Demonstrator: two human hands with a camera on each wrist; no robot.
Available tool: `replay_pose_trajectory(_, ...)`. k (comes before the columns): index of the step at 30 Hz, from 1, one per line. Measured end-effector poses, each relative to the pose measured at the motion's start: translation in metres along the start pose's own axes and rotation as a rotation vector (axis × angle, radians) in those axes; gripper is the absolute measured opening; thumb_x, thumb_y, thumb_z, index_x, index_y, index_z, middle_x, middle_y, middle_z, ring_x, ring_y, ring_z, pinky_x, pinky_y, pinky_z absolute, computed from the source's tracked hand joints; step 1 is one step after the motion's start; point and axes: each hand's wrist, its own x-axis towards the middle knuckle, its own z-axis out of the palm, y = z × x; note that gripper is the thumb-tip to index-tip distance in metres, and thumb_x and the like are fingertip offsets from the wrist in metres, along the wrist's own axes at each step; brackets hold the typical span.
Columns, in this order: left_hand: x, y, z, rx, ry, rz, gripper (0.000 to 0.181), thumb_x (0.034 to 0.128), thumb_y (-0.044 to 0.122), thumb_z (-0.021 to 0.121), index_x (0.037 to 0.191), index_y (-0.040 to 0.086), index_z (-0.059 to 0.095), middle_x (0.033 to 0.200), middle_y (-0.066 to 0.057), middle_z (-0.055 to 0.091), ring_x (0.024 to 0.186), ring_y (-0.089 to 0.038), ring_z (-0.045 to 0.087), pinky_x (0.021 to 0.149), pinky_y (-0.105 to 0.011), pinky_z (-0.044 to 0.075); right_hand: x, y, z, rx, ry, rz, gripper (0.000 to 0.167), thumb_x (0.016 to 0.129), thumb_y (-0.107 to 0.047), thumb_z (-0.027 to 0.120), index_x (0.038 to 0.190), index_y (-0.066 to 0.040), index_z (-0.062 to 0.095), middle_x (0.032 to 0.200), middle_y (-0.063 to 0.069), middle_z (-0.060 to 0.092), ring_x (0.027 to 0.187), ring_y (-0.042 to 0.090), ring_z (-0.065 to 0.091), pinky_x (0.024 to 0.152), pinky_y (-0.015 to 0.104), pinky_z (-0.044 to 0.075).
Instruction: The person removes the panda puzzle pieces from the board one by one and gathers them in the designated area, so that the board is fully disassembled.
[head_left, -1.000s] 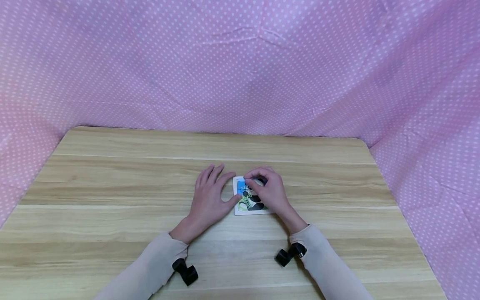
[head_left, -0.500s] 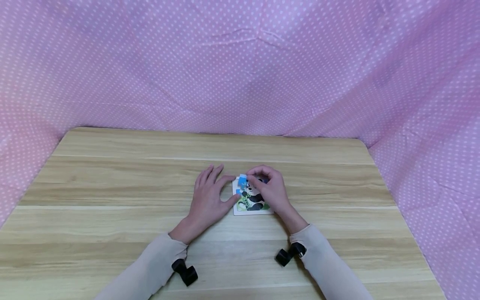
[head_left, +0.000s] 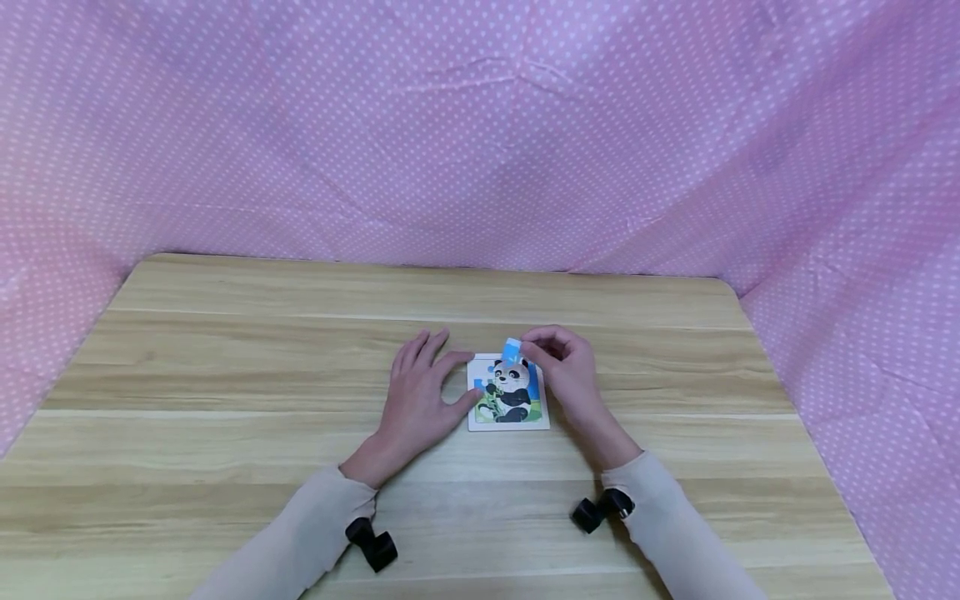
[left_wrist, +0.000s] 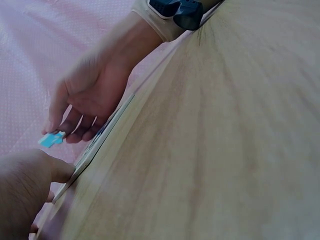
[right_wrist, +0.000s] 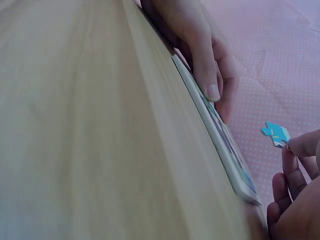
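Observation:
A square panda jigsaw puzzle (head_left: pixel 471 417) in a white frame lies flat on the table. Its upper-left corner shows a pale bare patch beside the panda's head. My left hand (head_left: pixel 420 392) rests at the frame's left side, fingers spread, with the thumb touching the left edge and the index finger at the upper-left corner. Between thumb and index finger, my right hand (head_left: pixel 566 371) pinches a blue-and-white puzzle piece (head_left: pixel 512 350) above the puzzle's top edge. Both wrist views show that puzzle piece (left_wrist: pixel 51 139) (right_wrist: pixel 276 133) raised off the board.
The light wooden table (head_left: pixel 225 358) extends widely around both hands. Behind it and at its sides hangs a pink cloth (head_left: pixel 480 150) with white dots. A black camera (head_left: pixel 371 546) is strapped to each wrist.
The right hand has lifted the blue piece out of the puzzle's upper-left corner and moved it to the right, baring a pale patch. The left hand has stayed in place.

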Motion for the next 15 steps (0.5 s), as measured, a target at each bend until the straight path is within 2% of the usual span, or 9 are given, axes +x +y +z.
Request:
replay_pose_trajectory(8, 0.0, 0.001, 0.0, -0.009, 0.0, -0.001, 0.055, 0.0928, 0.045, 0.083, 0.14, 0.017, 0.076, 0.171, -0.022, 0.046, 0.164, -0.048, 0.028, 0.134, -0.067, 0.014, -0.002, -0.003, -0.02, 0.04, 0.058, 0.031, 0.015, 0.1, -0.002, 0.079, 0.114, 0.003, 0.078, 0.104, -0.001, 0.076, 0.098, 0.015, 0.065, 0.082, 0.022, 0.052)
replay_pose_trajectory(15, -0.001, 0.0, 0.0, 0.001, 0.007, 0.004, 0.054, 0.0929, 0.044, 0.083, 0.139, 0.018, 0.076, 0.171, -0.022, 0.046, 0.164, -0.048, 0.029, 0.134, -0.067, 0.014, -0.004, -0.003, -0.037, -0.014, 0.08, 0.036, 0.015, 0.101, -0.003, 0.078, 0.115, 0.003, 0.077, 0.106, 0.0, 0.076, 0.096, 0.013, 0.064, 0.079, 0.022, 0.05)
